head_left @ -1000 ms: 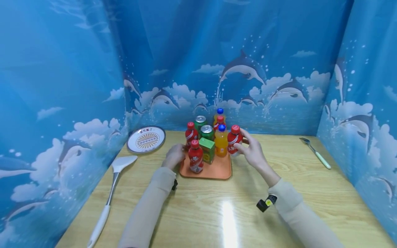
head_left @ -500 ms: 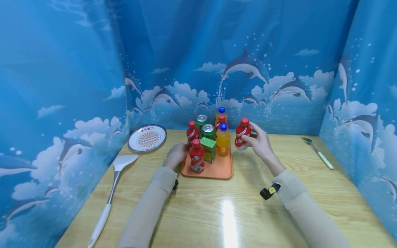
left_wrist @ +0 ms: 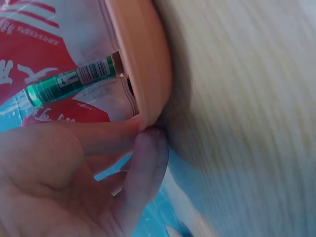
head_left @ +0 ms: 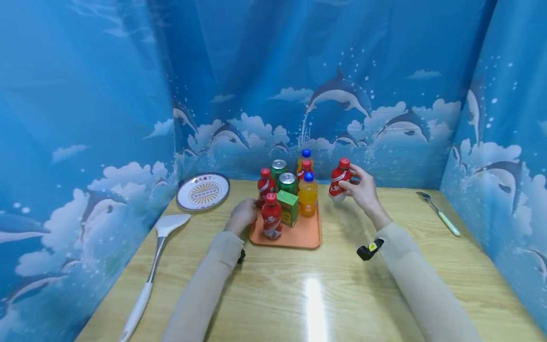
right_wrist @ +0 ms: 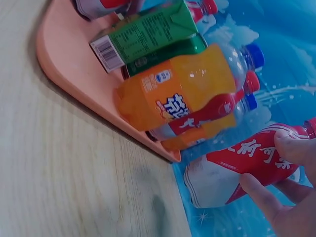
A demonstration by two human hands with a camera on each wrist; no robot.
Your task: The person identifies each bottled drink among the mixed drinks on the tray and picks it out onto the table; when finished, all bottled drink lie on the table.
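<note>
The right hand (head_left: 363, 190) holds a red bottle (head_left: 337, 182) off the tabletop (head_left: 273, 294), beside the tray (head_left: 301, 236); the left hand (head_left: 242, 216) pinches the tray's edge. Seems like bottle-shifting; the next move calls for a steady grip.

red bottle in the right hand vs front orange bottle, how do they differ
The red bottle has a red cap, the orange bottle a blue one. The red bottle is in the right hand, off the tray; the orange bottle stands on it. Both have printed labels.
</note>
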